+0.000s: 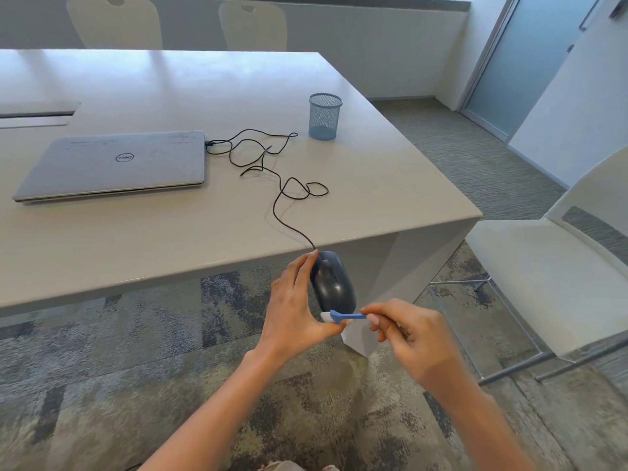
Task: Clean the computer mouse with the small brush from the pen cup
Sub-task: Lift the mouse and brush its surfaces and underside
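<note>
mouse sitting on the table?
No, the left hand holds the mouse in the air past the edge of the table, with the brush in the right hand at its near end.

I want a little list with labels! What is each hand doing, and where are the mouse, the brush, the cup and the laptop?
left hand: holds the black mouse in the air, just past the near edge of the table
right hand: pinches the blue brush by its handle
brush: white bristles at the mouse's near end
cable: loops over the table to the laptop's side
pen cup: blue mesh, upright, nothing sticking out
laptop: grey, closed, flat on the table
</note>
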`<state>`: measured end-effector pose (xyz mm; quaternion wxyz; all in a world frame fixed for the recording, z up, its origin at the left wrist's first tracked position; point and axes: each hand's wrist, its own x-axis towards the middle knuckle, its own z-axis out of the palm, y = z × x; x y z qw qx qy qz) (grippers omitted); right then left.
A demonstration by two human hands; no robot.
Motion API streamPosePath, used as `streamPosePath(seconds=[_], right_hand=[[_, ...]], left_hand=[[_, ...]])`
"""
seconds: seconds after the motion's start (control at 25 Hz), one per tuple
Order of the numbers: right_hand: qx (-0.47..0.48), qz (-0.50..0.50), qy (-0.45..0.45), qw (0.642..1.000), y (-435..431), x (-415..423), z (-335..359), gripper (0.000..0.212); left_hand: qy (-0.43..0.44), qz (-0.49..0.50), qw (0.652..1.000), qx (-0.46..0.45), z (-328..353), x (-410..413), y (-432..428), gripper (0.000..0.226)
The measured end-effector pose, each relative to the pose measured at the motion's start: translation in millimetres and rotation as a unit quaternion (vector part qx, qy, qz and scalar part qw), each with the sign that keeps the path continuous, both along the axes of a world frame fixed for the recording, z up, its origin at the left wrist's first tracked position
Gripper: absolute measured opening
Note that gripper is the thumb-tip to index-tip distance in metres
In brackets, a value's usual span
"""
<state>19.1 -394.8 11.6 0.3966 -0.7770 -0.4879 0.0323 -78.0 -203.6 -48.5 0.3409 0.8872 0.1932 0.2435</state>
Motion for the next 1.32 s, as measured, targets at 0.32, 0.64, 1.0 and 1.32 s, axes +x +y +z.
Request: streamPosePath(seconds=[0.32,0.64,1.0,1.32], right_hand=[[-0.042,-0.062,-0.056,0.996,-18.7,33.7,10.3,0.015],[0.026,-0.114,0.12,0.986,2.2,17.6,0.1,0.017],[-0.001,-0.199,0.24,0.95,12.8,27.5,-12.0,0.014],[0.142,-0.204,0.543,0.802,33.9,7.2,-8.7,0.019]], left_hand=[[-0.004,0.001,1.0,-0.007,1.0,-4.0,2.1,0.117],[-0.01,-0.003,1.0,-0.004,2.0,-2.3,0.5,0.115],[-0.029,0.004,0.998,-0.051,-0.7,0.1,-0.9,0.115],[-0.031,-0.02,0.998,-0.052,-3.7,5.5,-4.6,0.115]])
